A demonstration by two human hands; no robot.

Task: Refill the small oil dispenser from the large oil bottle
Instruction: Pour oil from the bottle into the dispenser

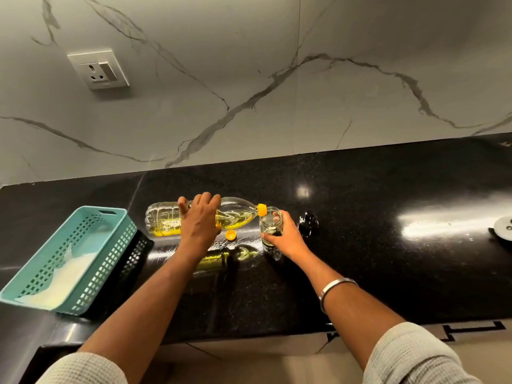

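You face a glossy black speckled stone tabletop (360, 259) that mirrors the lights. On it, left of the clear plastic oil bottle (238, 214), sits a smooth turquoise plastic basket (110, 261). Behind rises matt veined marble wall (249, 79). A polished metal bangle (333, 289) circles your right wrist.

The place was a home kitchen. A polished black granite counter (360, 245) ran along a wall (249, 79) clad in white marble-look slabs with grey veins. A switched socket (99, 69) was set into that wall above the counter. A teal plastic basket (83, 245) and a bottle (235, 214) of yellow cooking oil lay on the counter.
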